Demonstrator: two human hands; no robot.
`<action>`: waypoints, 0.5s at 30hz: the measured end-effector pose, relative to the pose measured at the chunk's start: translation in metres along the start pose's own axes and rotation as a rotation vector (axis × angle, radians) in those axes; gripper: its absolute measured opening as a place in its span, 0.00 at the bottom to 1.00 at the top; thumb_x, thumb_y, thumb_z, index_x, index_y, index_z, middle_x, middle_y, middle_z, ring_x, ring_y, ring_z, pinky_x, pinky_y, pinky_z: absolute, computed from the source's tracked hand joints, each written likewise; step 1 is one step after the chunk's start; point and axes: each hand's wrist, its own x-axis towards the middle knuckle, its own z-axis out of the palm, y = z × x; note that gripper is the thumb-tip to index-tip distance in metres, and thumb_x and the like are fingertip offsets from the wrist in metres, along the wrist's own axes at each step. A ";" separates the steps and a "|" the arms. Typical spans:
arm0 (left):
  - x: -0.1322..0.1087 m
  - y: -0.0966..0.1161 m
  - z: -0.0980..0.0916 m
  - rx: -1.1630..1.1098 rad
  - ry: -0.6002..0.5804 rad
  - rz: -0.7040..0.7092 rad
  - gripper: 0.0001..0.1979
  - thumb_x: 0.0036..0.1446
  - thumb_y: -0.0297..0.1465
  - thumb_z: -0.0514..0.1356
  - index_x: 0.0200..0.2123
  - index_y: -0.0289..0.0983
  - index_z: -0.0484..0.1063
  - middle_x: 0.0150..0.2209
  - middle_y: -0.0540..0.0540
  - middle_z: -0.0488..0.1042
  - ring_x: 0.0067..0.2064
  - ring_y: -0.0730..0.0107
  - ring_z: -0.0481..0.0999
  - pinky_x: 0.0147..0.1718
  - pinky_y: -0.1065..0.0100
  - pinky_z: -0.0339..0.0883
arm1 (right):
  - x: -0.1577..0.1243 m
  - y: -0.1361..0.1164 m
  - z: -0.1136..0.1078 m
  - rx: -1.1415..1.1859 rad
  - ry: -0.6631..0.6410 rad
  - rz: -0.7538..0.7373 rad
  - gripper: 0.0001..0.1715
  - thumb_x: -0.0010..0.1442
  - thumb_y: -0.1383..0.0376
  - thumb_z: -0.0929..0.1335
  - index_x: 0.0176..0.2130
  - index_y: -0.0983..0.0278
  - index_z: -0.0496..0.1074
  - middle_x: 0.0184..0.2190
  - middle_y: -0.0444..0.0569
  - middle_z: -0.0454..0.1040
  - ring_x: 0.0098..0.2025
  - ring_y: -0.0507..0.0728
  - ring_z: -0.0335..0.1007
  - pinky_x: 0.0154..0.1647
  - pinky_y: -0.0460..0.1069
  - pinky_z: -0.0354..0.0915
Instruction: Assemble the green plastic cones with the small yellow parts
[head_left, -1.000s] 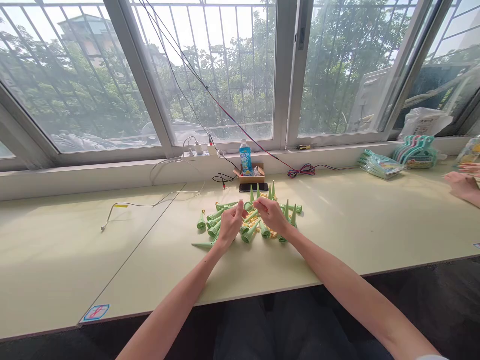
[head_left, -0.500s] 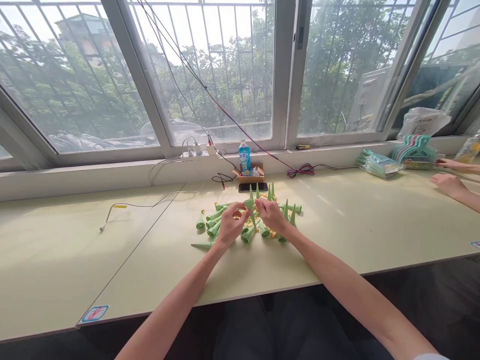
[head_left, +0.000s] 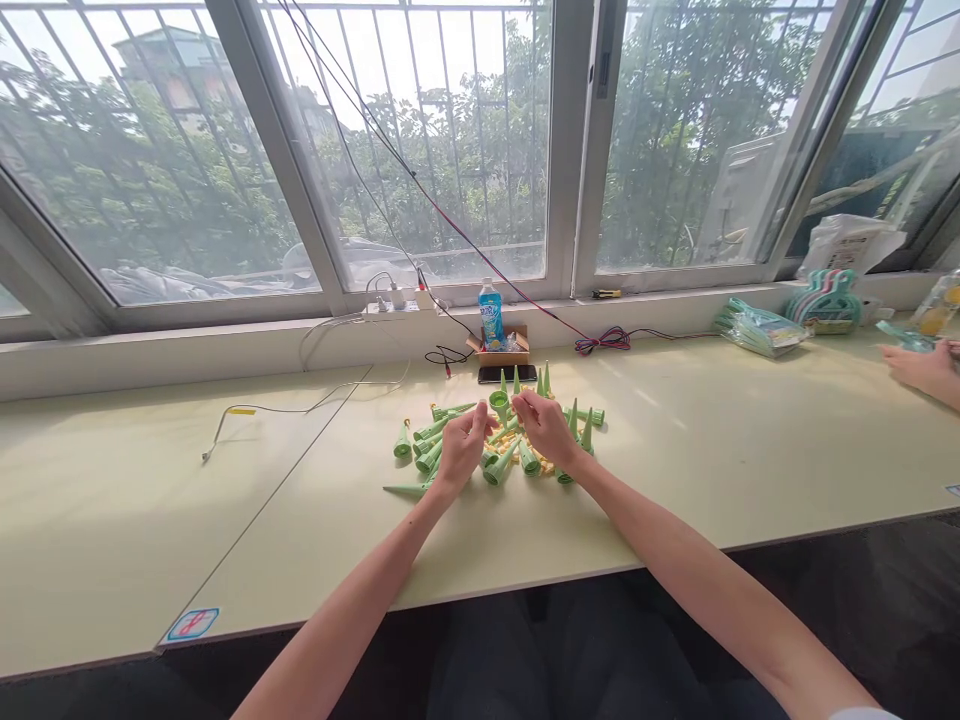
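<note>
A pale green plastic cone [head_left: 499, 402] is between my hands, its wide hollow end tipped up toward me. My left hand [head_left: 461, 448] is closed at the cone's left side, with its fingertips against it and partly hidden. Close by on the right, my right hand [head_left: 546, 432] is pinched; whatever is between its fingertips is too small to make out. Beneath and around both hands spreads a pile of similar green cones [head_left: 498, 467], some lying and some standing point up. Small yellow pieces [head_left: 545, 466] are scattered among them.
Behind the pile lie a black phone [head_left: 507, 374] and a small cardboard box [head_left: 517, 345] with a blue bottle [head_left: 490, 315]. Cables [head_left: 604, 341] run along the sill. At right are bagged green items [head_left: 761, 328], hangers [head_left: 825, 300] and another person's hand [head_left: 924, 372].
The cone between my hands has turned so its hollow end faces me more. My left fingers have drawn closer together. At right, the other person's hands have shifted right with a green item.
</note>
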 end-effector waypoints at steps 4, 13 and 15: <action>0.001 0.003 -0.001 -0.063 -0.006 -0.111 0.34 0.63 0.53 0.46 0.19 0.36 0.75 0.20 0.45 0.72 0.22 0.70 0.69 0.23 0.68 0.62 | -0.001 -0.001 0.000 0.008 -0.087 -0.062 0.24 0.70 0.51 0.56 0.27 0.62 0.60 0.24 0.43 0.63 0.25 0.51 0.55 0.29 0.47 0.54; -0.003 0.012 -0.003 -0.049 -0.062 -0.135 0.35 0.60 0.55 0.48 0.12 0.37 0.68 0.15 0.46 0.69 0.18 0.72 0.64 0.20 0.68 0.57 | 0.001 -0.002 -0.002 0.026 -0.100 -0.065 0.22 0.69 0.53 0.57 0.28 0.62 0.61 0.23 0.43 0.63 0.25 0.51 0.56 0.29 0.47 0.55; -0.004 0.013 -0.003 -0.036 -0.067 -0.125 0.35 0.60 0.56 0.48 0.12 0.37 0.67 0.13 0.48 0.65 0.17 0.73 0.62 0.19 0.68 0.55 | 0.001 -0.001 -0.002 0.027 -0.086 -0.056 0.23 0.69 0.52 0.57 0.28 0.62 0.61 0.23 0.43 0.63 0.25 0.51 0.56 0.29 0.47 0.55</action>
